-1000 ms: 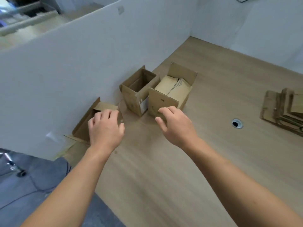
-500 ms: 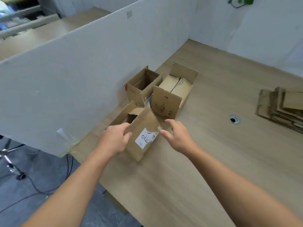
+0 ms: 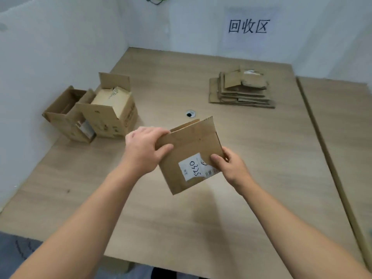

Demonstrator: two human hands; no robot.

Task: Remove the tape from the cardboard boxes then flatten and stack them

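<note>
A small brown cardboard box (image 3: 189, 146) with a white handwritten label hangs tilted above the middle of the wooden table (image 3: 201, 218). My left hand (image 3: 144, 151) grips its upper left edge, thumb on the front face. My right hand (image 3: 229, 168) pinches its right edge beside the label. Two open boxes stand at the left by the white partition: a wider one (image 3: 112, 115) and a darker one (image 3: 64, 115) behind it. A stack of flattened boxes (image 3: 241, 91) lies at the far right. No tape is plainly visible on the held box.
White partition walls enclose the table at the left and back; a paper sign with characters (image 3: 248, 27) hangs on the back wall. A round cable hole (image 3: 190, 113) sits mid-table. A second table (image 3: 342, 137) joins at the right. The table's near edge runs along the bottom.
I lifted the labelled box from beside the partition and carried it right to mid-table. My right hand now holds its right edge. The view swung right, showing the stack and sign.
</note>
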